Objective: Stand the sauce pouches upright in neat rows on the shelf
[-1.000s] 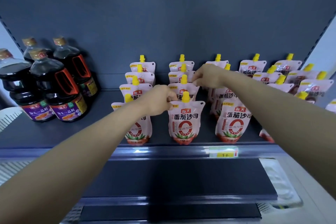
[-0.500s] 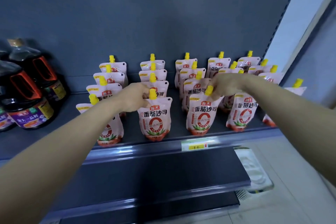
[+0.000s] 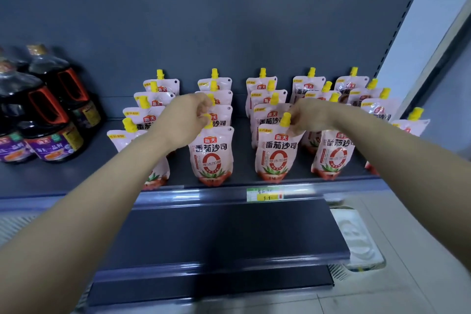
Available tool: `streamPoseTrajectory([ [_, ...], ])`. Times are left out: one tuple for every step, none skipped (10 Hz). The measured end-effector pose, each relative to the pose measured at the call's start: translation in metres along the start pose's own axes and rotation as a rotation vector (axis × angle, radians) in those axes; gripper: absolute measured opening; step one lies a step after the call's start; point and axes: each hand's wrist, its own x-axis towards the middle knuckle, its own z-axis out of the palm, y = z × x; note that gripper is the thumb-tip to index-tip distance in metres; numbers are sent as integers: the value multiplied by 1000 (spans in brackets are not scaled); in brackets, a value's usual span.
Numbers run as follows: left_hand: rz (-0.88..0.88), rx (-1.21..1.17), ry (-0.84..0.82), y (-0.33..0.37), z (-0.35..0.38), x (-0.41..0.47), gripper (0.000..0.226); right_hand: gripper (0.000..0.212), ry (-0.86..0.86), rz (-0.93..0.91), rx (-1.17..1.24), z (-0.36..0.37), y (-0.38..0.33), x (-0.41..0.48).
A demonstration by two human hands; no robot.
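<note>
Shelf dark grey | sauce pouches counted: about 20 upright, six rows | soy bottles: 4 seen | left hand fingers pinched on second-row front spout | right hand fingers pinched at third-row front spout

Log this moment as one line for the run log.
left hand pinching front pouch top | right hand at next pouch spout | pouches upright on shelf

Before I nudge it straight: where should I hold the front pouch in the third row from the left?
Pinch the front pouch at its yellow spout, coming from above as the right hand does; its body looks soft and neighbours crowd its sides.
</note>
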Motion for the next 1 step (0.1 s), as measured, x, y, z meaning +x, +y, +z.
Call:
streamPoseTrajectory([
  [59,18,28,20,3,-9,28,37,130,21,18,-11,-6,-11],
])
